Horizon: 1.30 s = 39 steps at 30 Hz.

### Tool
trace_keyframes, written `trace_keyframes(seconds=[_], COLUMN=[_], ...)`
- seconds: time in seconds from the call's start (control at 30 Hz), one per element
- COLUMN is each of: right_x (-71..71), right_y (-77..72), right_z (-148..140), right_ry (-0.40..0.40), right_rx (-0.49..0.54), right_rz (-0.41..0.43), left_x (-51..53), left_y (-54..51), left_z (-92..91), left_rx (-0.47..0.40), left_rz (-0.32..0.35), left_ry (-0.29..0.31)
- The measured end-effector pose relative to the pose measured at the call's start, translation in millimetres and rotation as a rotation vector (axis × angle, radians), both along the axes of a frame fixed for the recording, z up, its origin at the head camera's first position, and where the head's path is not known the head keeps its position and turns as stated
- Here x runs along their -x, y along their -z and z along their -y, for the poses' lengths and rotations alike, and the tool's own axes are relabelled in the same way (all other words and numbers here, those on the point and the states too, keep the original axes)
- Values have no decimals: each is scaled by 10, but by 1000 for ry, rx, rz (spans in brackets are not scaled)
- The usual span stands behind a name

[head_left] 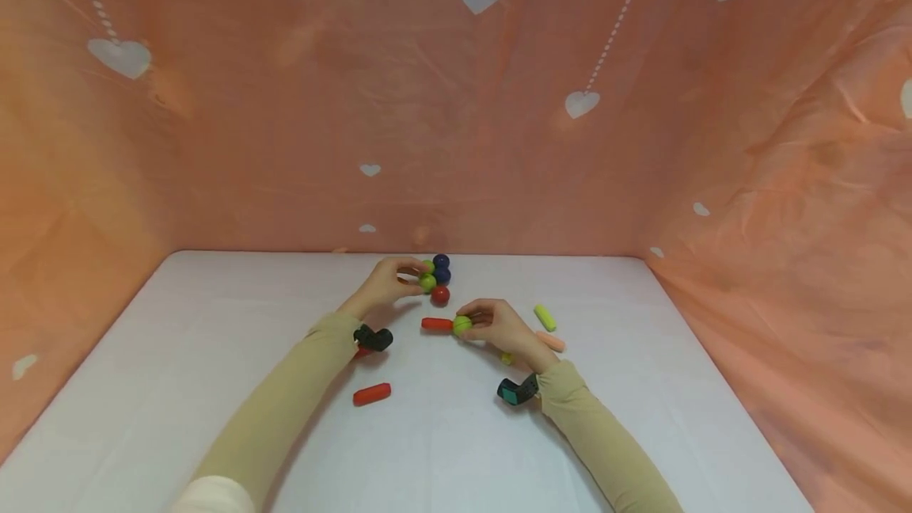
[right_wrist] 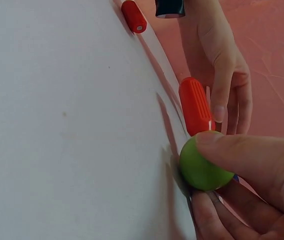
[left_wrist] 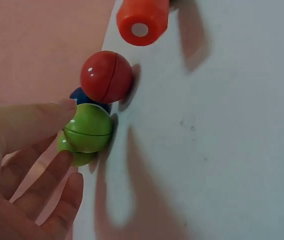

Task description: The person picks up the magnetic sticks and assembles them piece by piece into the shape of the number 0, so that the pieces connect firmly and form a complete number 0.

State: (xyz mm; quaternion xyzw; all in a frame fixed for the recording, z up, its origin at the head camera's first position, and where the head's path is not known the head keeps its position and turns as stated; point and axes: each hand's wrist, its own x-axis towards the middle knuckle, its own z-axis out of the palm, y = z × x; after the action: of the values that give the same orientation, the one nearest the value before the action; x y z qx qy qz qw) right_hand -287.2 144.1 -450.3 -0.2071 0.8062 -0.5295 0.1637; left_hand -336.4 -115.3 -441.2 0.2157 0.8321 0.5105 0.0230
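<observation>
In the head view my right hand (head_left: 506,331) pinches a green ball (head_left: 462,325) between thumb and fingers. A red rod (head_left: 437,324) meets that ball end-on; the right wrist view shows the rod (right_wrist: 195,106) against the ball (right_wrist: 204,167). Farther back, my left hand (head_left: 388,282) has its thumb and fingertips around two green balls (head_left: 427,283), which sit on the table. Its thumb touches the nearer green ball (left_wrist: 88,128) in the left wrist view. Two dark blue balls (head_left: 442,275) and a red ball (head_left: 440,295) stand beside the green ones.
One red rod (head_left: 372,394) lies at front left; another (head_left: 364,351) is partly behind my left wrist. Right of my right hand lie a yellow-green rod (head_left: 545,317) and a peach rod (head_left: 550,341). A yellow piece (head_left: 507,358) is mostly hidden under that hand. Cloth hangs behind the white table (head_left: 442,457).
</observation>
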Motion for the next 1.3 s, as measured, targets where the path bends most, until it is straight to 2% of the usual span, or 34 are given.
trace_keyframes(seconds=[0.2, 0.4, 0.8, 1.03, 1.3], right_x=[1, 10, 19, 21, 7], right_y=[5, 16, 36, 43, 36], right_z=[10, 2, -12, -17, -3], right_ry=[-4, -18, -16, -15, -7], right_rx=[-3, 5, 5, 9, 6], right_rz=[-22, -21, -16, -17, -10], left_x=[4, -4, -29, -72, -157], left_y=[30, 41, 41, 35, 47], left_z=[-51, -116, -136, -56, 136], left_rx=[-35, -43, 37, 55, 39], left_rz=[19, 37, 66, 85, 91], left_ry=[10, -32, -104, -113, -118])
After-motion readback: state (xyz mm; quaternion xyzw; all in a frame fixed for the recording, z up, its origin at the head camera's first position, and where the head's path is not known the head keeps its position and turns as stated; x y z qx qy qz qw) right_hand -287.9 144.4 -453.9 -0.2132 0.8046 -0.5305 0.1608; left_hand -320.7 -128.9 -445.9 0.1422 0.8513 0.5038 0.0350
